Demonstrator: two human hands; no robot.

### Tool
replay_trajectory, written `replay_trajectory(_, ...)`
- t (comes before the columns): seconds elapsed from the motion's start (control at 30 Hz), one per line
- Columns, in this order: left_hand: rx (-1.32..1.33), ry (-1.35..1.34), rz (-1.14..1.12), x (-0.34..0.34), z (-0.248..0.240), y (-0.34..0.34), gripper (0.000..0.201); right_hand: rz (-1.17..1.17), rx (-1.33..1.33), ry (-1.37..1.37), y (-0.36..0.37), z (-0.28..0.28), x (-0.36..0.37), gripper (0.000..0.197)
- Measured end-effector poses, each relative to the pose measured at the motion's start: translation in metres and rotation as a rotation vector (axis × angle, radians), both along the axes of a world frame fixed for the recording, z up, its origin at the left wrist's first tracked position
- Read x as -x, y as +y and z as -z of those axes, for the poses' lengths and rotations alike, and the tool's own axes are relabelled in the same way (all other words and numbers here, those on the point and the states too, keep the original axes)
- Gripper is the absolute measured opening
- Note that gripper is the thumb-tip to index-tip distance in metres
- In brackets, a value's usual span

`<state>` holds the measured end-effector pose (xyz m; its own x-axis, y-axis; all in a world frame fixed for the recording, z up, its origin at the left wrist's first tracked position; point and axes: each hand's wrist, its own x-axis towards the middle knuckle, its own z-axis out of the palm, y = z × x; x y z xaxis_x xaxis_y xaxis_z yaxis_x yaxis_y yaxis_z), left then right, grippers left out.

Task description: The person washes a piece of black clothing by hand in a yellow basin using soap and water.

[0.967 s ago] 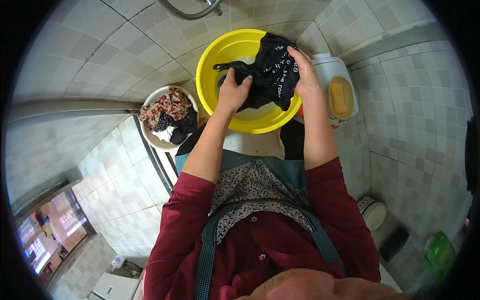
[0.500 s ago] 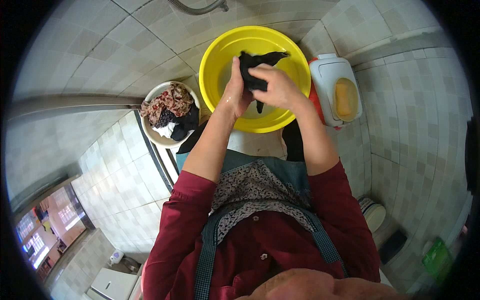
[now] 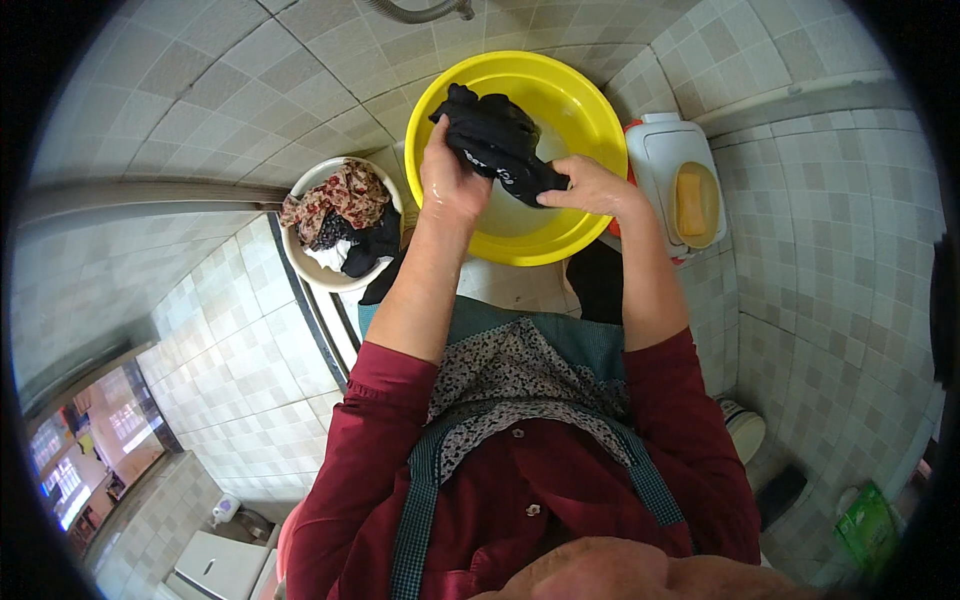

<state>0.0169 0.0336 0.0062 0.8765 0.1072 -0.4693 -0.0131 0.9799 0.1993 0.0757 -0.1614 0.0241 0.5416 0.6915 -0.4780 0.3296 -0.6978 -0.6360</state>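
Note:
A wet-looking black garment [image 3: 497, 135] with small white marks along its lower edge is stretched out above the yellow basin [image 3: 515, 255]. My left hand [image 3: 455, 185] supports its left part, fingers partly hidden under the fabric and thumb at its upper left. My right hand [image 3: 592, 187] pinches the garment's right end between thumb and fingers, near the basin's right side. Cloudy water [image 3: 515, 217] shows in the basin below the fabric. What kind of garment it is, I cannot tell.
Left of the yellow basin, a white basin [image 3: 303, 275] holds a floral cloth [image 3: 345, 200] and black and white clothes. To the right, an oval dish with a yellow-orange bar [image 3: 690, 203] sits on a white and red container [image 3: 660, 135]. A grey hose [image 3: 420, 14] hangs at the tiled wall.
The black garment was bunched between both hands; now it is spread out. My right hand has moved right and down to its end, and my left hand has shifted slightly left and down.

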Motion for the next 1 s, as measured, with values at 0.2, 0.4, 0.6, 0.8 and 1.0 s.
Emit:
replay_trajectory(0.2, -0.052, 0.035, -0.029, -0.003, -0.019, 0.005, 0.040, 0.681, -0.446, 0.037, -0.019, 0.001, -0.004, 0.045)
replay_trajectory(0.4, -0.141, 0.138, 0.027, -0.005, -0.001, 0.002, 0.038, 0.889, -1.237, 0.599, -0.013, -0.009, -0.017, 0.034)
replay_trajectory(0.6, -0.182, 0.156, 0.079, -0.005, 0.026, -0.011, 0.036, 0.743, -1.277, 0.599, 0.014, -0.017, -0.011, 0.033)
replay_trajectory(0.8, -1.265, 0.011, -0.002, 0.014, 0.008, -0.026, 0.033, -0.049, -0.918, -0.584, 0.081, -0.026, 0.083, 0.018)
replay_trajectory(1.0, -0.254, 0.285, 0.213, 0.000, -0.006, -0.039, 0.027, 0.595, -0.424, -0.937, 0.076, 0.013, 0.014, 0.019)
